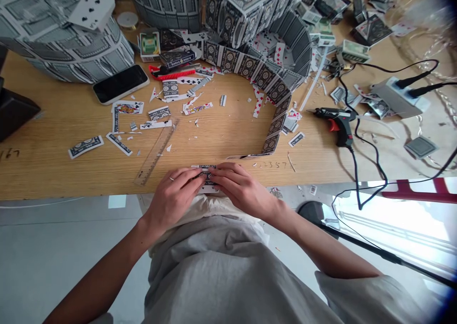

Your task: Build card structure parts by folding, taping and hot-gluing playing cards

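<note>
Small patterned playing cards (207, 175) lie at the table's front edge, between my two hands. My left hand (177, 191) presses its fingertips together on their left side and wears a ring. From the right, my right hand (243, 186) holds the other side with its fingers together. Part of the cards is hidden under the fingers. Just beyond them, a long curved strip made of joined cards (250, 69) stands on edge. A clear ruler (156, 153) lies to the left of my hands, among cut card scraps.
Card-built containers (171, 7) stand at the back. A phone (121, 84), a red cutter (173, 73) and card boxes (150, 46) lie at the left and centre. On the right are a glue gun (337, 123), its cable, and a power strip (400, 95).
</note>
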`<state>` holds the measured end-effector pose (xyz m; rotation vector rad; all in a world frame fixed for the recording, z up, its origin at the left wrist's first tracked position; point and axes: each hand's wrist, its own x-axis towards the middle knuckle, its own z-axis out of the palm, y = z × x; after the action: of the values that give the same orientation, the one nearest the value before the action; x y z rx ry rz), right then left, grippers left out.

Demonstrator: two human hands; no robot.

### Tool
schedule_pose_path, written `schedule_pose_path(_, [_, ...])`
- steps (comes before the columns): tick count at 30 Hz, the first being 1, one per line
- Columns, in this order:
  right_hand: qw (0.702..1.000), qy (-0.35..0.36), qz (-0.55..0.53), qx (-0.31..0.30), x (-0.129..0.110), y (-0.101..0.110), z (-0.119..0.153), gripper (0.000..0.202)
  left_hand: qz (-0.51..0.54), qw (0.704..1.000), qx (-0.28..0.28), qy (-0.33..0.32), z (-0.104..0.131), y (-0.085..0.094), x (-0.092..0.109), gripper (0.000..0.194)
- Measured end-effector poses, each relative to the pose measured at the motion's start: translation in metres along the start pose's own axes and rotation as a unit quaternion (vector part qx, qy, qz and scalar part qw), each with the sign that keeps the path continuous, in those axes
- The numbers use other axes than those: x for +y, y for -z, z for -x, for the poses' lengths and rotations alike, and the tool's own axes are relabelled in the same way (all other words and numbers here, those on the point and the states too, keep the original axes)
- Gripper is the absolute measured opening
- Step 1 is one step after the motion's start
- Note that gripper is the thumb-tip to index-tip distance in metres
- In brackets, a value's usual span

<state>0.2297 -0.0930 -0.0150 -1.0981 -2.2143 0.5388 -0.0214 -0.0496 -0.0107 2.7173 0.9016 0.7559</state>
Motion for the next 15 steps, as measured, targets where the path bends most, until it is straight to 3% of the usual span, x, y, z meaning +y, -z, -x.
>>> schedule_pose_path(9, [0.999,0.019,-0.032,-0.016,0.009,0.008,-0.006,0.025,-0.009,1.000,-0.013,-0.004,-0.003,0.003,0.001,0.021])
schedule_pose_path(15, [0.999,0.026,0.002,-0.036,0.000,0.012,-0.006,0.015,-0.018,0.997,-0.072,0.004,0.001,0.011,0.010,0.014])
